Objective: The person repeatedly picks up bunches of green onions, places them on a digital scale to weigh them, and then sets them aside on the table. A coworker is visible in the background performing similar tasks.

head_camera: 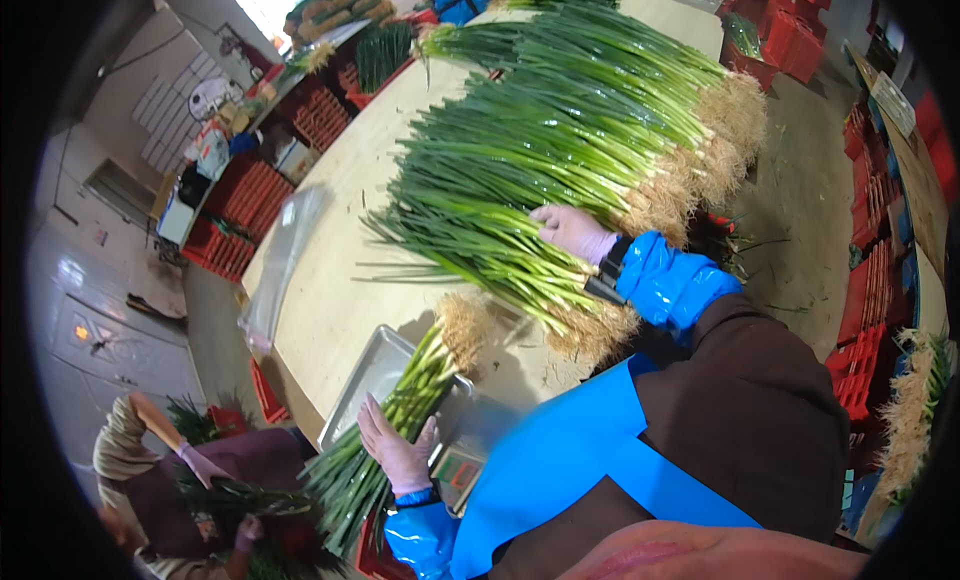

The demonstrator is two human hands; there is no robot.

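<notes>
My left hand point(397, 446), in a pale thin glove, lies against a bunch of green onions point(420, 381) with its thumb spread away from the fingers. That bunch rests across a metal tray point(382, 347), roots toward the table's middle and leaves hanging past the tray's near-left edge. Beside the tray, partly under my left wrist, is a digital scale display point(457, 471). My right hand point(576, 231), gloved too, has its fingers curled onto stalks at the near side of a long heap of green onions point(555, 122); the fingertips are partly hidden among them.
A clear plastic sheet or bag point(289, 257) lies on the pale table point(341, 280) at left. A co-worker point(247, 467) handles greens at lower left. Red crates point(247, 205) stand beyond the table; more red crates point(862, 340) line the right. A red crate point(375, 554) sits below my left forearm.
</notes>
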